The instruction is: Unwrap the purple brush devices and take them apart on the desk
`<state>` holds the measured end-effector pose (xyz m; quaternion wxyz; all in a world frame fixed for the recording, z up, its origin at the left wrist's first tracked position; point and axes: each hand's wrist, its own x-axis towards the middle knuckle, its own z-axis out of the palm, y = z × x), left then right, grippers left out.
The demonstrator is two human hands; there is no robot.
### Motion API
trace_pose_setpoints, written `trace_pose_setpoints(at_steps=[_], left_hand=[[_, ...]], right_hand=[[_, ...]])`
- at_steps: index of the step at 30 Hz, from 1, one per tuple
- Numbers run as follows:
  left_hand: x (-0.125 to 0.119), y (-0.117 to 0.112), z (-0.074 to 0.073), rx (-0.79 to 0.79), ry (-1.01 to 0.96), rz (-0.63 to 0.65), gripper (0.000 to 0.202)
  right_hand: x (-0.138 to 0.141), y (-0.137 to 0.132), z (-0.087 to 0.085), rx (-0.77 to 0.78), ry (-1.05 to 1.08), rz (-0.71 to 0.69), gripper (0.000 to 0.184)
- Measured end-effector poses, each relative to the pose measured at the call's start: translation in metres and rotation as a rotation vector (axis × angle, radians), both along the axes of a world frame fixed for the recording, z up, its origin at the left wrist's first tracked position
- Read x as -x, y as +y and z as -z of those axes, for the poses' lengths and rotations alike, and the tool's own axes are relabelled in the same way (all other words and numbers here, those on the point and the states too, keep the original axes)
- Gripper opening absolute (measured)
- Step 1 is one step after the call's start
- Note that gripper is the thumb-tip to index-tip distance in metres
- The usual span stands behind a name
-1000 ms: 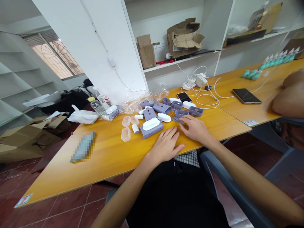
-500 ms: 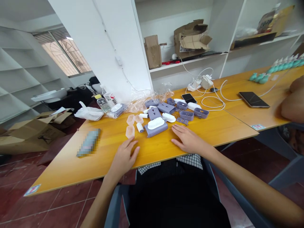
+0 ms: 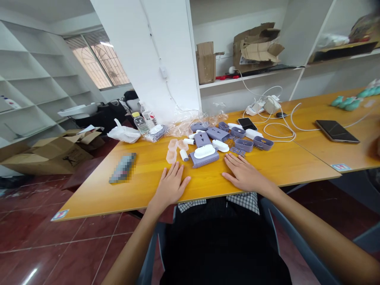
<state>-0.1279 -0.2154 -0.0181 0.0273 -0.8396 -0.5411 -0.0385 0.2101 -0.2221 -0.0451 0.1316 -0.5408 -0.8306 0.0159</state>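
Observation:
My left hand (image 3: 171, 184) lies flat on the wooden table with its fingers spread and nothing in it. Just beyond its fingertips are translucent pinkish cups (image 3: 171, 156) and a small white cylinder with a purple end (image 3: 184, 155). My right hand (image 3: 244, 174) also rests palm down, fingers apart, holding nothing. Between and beyond the hands sits a purple perforated plastic piece (image 3: 205, 160) with a white bristled brush head (image 3: 204, 151) on top. Behind it lie a white oval piece (image 3: 221, 145), purple housings (image 3: 218, 134) and several open purple trays (image 3: 244, 145).
A pixelated item (image 3: 122, 168) lies at the table's left. Along the back are a white bag (image 3: 123, 132), a yellow-capped bottle (image 3: 140, 123), clear plastic wrap (image 3: 181, 128), a phone (image 3: 247, 124) and white cables (image 3: 279, 132). A tablet (image 3: 337, 131) and green bottles (image 3: 346, 103) are at the right.
My left hand has shifted toward the middle and flattened onto the table with spread fingers. My right hand stays flat. The camera view has turned left, so another person's arm left the right edge.

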Motion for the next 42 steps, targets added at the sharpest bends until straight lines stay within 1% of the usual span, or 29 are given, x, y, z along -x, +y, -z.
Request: trace_pose_setpoints(at_steps=[3,5,10,15,24,31,37,42], left_hand=[[-0.014,0.005,-0.003,0.030,-0.002,0.006,0.071],[-0.017,0.007,-0.004,0.036,-0.019,0.011,0.070],[-0.012,0.006,-0.005,0.043,-0.023,0.017,0.068],[-0.011,0.006,-0.007,0.052,-0.016,0.028,0.068],[-0.006,0.009,0.001,-0.002,-0.085,0.072,0.067],[-0.006,0.008,-0.001,0.009,-0.085,0.070,0.068],[-0.008,0.007,-0.002,-0.006,-0.090,0.059,0.061],[-0.008,0.005,-0.006,-0.101,-0.206,0.080,0.046]], right_hand=[[0.000,-0.001,-0.001,0.001,0.006,0.010,0.084],[0.001,-0.002,-0.003,0.004,-0.001,0.005,0.085],[0.002,-0.003,-0.007,0.012,-0.024,0.009,0.085],[0.001,-0.002,-0.004,-0.007,-0.005,0.008,0.084],[-0.001,0.000,0.003,-0.045,0.027,-0.009,0.084],[-0.002,0.000,0.002,-0.044,0.033,-0.012,0.083],[0.000,-0.001,-0.001,-0.036,0.005,-0.010,0.084],[-0.001,-0.001,-0.001,-0.049,0.010,-0.016,0.084]])
